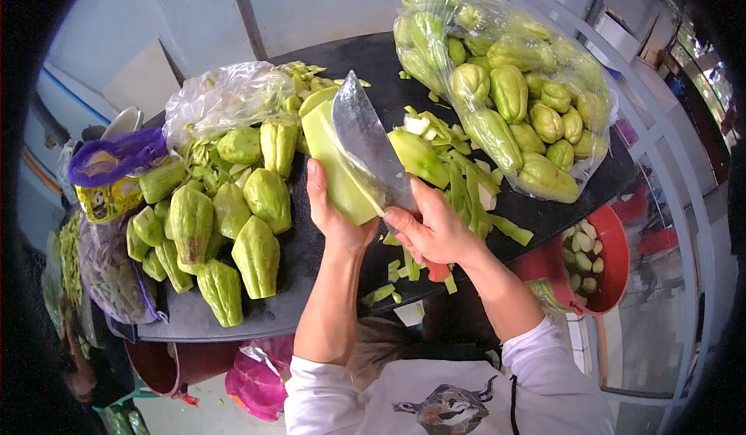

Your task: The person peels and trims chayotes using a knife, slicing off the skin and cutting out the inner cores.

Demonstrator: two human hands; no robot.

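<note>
My left hand [339,223] is closed round a pale green, mostly peeled chayote [332,155], held upright above the dark table. My right hand [437,229] grips a broad-bladed knife [369,132], its red handle showing below the fist. The blade points up and lies along the right side of the chayote, touching it or very near; a strip of peel seems to stand along that side. Behind the blade rests a partly peeled chayote [420,157] among peel strips [466,202]. Several chayotes with cut ends [255,258] lie left of my left hand.
A clear plastic bag [536,69] full of whole chayotes stands at the back right. Another clear bag [225,101] lies back left, near a purple net bag [116,159]. A red bucket [614,256] holding pale pieces stands below the right edge of the table [311,279].
</note>
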